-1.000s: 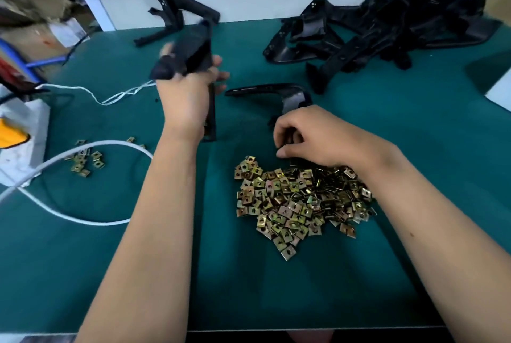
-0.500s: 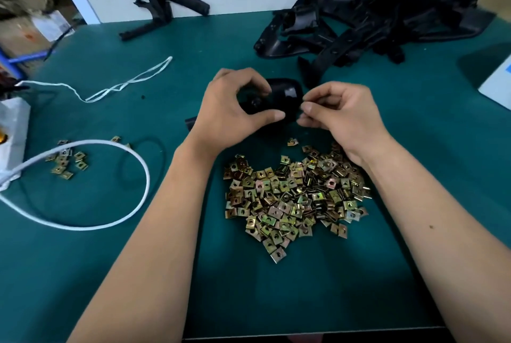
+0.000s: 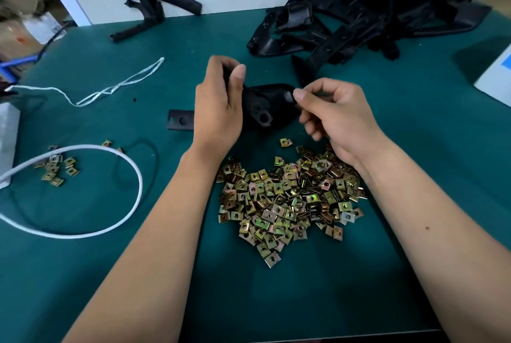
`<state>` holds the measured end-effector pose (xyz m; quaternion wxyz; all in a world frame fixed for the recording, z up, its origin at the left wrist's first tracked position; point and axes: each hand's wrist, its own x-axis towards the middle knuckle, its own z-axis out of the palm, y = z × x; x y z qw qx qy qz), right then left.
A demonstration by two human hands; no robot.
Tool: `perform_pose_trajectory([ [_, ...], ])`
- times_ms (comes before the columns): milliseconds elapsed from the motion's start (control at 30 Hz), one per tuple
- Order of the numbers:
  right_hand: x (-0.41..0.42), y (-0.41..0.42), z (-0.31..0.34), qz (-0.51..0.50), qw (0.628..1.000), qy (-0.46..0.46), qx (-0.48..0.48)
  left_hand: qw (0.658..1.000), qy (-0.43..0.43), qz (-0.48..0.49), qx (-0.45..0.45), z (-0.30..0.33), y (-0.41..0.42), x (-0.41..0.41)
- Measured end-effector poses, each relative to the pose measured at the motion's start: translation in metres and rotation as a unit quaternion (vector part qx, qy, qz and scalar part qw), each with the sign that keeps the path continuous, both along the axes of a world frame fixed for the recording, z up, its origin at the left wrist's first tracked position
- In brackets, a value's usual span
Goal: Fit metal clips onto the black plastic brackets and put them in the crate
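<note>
Centrally, above the clip pile (image 3: pixel 287 199) on the green table (image 3: pixel 414 149), the left hand (image 3: pixel 218 110) grips the black bracket (image 3: pixel 265 107), fingers curled round its upper end; the right hand (image 3: pixel 334 119) pinches at the bracket's right edge, whether on a clip cannot be told

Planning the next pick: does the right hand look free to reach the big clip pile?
Probably not yet: the right hand seems to pinch something against the bracket; otherwise the clip pile lies uncovered just below it.
</note>
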<state>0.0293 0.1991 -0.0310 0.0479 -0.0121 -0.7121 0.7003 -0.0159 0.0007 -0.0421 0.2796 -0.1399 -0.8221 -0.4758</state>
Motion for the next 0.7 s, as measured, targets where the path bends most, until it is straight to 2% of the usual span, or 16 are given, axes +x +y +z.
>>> perform_pose_trajectory([
  [167,0.002,-0.009,0.000,0.038,0.998,-0.003,-0.060,1.000,-0.013,-0.018,0.011,-0.003,0.006,0.006],
  [500,0.006,-0.020,0.000,0.054,0.997,0.004,-0.058,0.996,0.018,-0.081,-0.037,-0.002,0.014,0.009],
  [700,0.007,-0.024,0.001,0.041,0.992,-0.013,-0.117,0.995,0.041,-0.082,-0.041,0.001,0.015,0.012],
])
